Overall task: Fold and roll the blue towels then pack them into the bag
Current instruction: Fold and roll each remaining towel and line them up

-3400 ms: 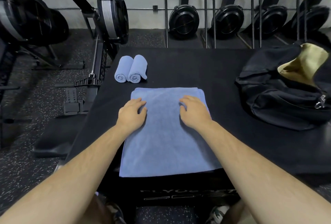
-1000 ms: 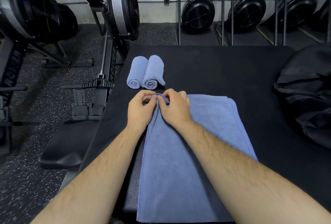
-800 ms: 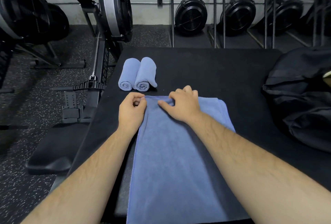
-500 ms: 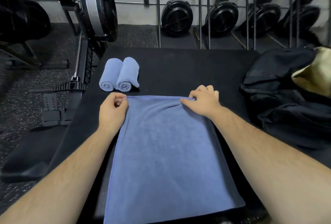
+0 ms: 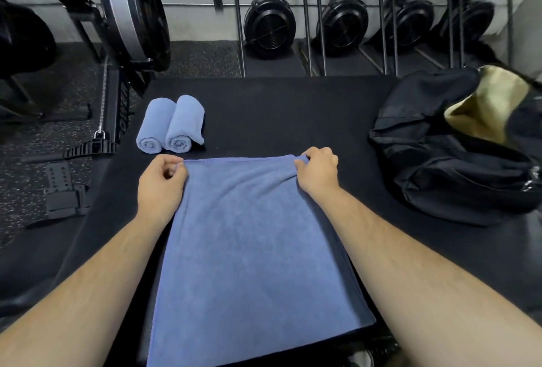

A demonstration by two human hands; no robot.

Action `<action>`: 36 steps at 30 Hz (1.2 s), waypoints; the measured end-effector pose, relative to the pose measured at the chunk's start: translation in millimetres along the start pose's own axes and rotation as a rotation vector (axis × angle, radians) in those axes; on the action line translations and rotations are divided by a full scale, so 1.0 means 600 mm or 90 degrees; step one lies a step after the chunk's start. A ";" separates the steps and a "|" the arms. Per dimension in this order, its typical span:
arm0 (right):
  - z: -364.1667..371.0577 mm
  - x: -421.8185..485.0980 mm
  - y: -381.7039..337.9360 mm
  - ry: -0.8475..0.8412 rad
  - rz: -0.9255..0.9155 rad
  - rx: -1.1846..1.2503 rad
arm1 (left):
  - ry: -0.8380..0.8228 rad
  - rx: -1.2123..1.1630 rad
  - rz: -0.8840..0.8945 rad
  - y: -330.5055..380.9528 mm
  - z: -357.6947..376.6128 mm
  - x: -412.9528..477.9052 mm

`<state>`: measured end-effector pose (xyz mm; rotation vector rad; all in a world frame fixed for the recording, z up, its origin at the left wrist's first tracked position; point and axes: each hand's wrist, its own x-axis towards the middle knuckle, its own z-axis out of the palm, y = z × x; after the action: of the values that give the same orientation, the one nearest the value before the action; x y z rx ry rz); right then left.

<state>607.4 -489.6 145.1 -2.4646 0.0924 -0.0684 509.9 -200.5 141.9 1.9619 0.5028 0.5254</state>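
Two hands are seen at the far edge of a flat blue towel. The left hand is curled, its thumb and fingers pinching the towel's far left corner. The right hand is likewise curled, the far right corner being gripped between its thumb and fingers, with slight creases drawn in the cloth beside it. The towel is spread lengthwise on the black tabletop, its near end reaching the tabletop's front edge. Just beyond the left hand, two rolled blue towels are laid side by side, touching each other, near the tabletop's left edge. Bare tabletop is shown beyond the held edge, between the rolls and the black bag. The bag is set at the right, well apart from the right hand, its mouth open on a tan lining. Rowing machines are ranged along the wall behind.
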 end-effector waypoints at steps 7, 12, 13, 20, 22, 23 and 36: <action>-0.029 -0.017 0.001 0.005 -0.062 0.189 | -0.005 0.025 0.020 0.003 -0.001 -0.004; -0.080 -0.031 -0.013 0.024 -0.053 0.309 | -0.040 0.049 0.014 0.030 -0.019 -0.010; -0.091 -0.034 -0.015 0.025 -0.058 0.315 | -0.041 0.051 0.016 0.040 -0.024 -0.012; -0.194 -0.077 -0.038 0.076 -0.094 0.330 | -0.039 0.074 0.084 0.132 -0.073 -0.032; -0.230 -0.092 -0.048 0.075 -0.104 0.312 | -0.029 0.080 0.116 0.167 -0.091 -0.042; -0.246 -0.099 -0.053 0.074 -0.115 0.285 | -0.021 0.087 0.137 0.187 -0.101 -0.048; -0.420 -0.208 -0.147 0.201 -0.262 0.247 | 0.087 0.142 0.248 0.385 -0.256 -0.108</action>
<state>468.8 -567.0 393.3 -2.0312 -0.2692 -0.5966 398.4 -220.7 402.9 2.2632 0.2683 0.8840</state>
